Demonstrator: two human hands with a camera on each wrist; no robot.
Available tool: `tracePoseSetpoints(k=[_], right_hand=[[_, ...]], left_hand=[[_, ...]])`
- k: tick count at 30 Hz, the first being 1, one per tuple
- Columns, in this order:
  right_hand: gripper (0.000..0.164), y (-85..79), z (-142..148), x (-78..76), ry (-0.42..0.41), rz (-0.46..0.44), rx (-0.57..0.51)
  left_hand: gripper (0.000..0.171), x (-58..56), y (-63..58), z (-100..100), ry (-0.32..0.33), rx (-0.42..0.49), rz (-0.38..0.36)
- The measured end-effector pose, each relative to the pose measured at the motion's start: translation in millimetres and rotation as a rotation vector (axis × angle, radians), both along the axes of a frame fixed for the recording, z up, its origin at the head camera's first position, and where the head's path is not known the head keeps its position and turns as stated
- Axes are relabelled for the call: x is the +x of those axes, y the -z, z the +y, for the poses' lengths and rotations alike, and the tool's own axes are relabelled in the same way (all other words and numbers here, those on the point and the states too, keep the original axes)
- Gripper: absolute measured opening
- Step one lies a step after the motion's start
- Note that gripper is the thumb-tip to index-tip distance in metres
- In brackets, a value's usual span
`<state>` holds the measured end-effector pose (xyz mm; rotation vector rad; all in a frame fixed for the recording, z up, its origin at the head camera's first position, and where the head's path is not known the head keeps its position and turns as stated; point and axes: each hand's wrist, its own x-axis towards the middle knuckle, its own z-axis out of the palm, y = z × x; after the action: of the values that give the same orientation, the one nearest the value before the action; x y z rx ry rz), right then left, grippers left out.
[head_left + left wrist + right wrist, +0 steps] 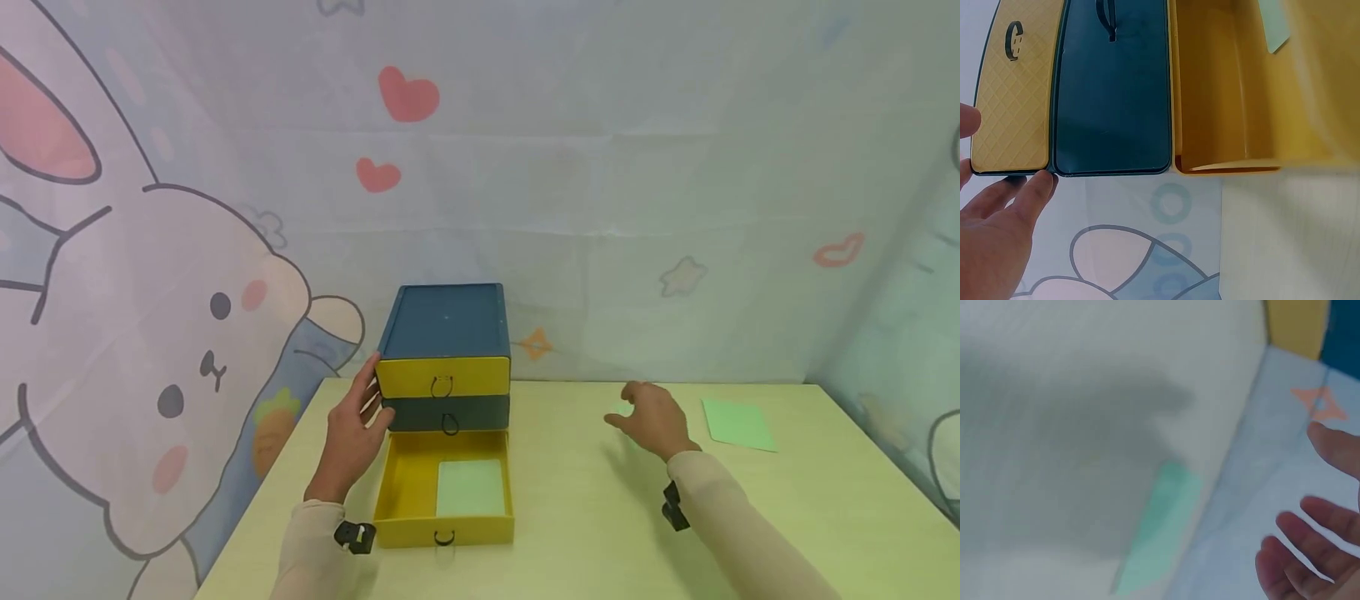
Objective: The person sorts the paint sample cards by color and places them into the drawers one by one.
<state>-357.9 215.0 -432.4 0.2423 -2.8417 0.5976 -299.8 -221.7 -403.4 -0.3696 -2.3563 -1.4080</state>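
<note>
A small drawer unit with a dark blue top (448, 321) stands at the back of the table. My left hand (352, 437) rests against its left side, fingers spread near the top corner and thumb by the dark middle drawer (1113, 100). The yellow bottom drawer (408, 475) is pulled out, with a pale green paper (471, 489) lying inside on the right. To the right of the unit, my right hand (652, 417) hovers over the table with loosely bent, parted fingers and nothing in them. A bit of green paper (622, 407) shows between its thumb and fingers.
Another green paper sheet (738, 423) lies on the table right of my right hand. The yellow top drawer (442, 379) is closed, with a black loop handle. Behind the table hangs a printed cloth (600, 183) with a rabbit and hearts.
</note>
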Motion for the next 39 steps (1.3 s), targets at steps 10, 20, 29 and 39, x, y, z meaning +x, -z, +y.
tracePoseSetpoints(k=[10,20,29,39], right_hand=[[0.094,55.4,42.0,-6.1,0.216,-0.179,0.115],[0.093,49.3,33.0,0.5,0.252,-0.306,0.035],[0.104,51.4,32.0,-5.0,0.288,-0.322,0.048],[0.088,52.1,24.7,-14.8,0.318,-0.347,0.049]], left_hand=[[0.077,-1.4,1.9,0.4,0.007,-0.005,0.004],[0.076,-0.5,2.5,0.2,0.0,-0.009,0.002],[0.077,-0.2,3.0,-1.1,-0.011,-0.009,0.002],[0.077,-0.7,0.7,-2.8,-0.004,-0.005,0.01]])
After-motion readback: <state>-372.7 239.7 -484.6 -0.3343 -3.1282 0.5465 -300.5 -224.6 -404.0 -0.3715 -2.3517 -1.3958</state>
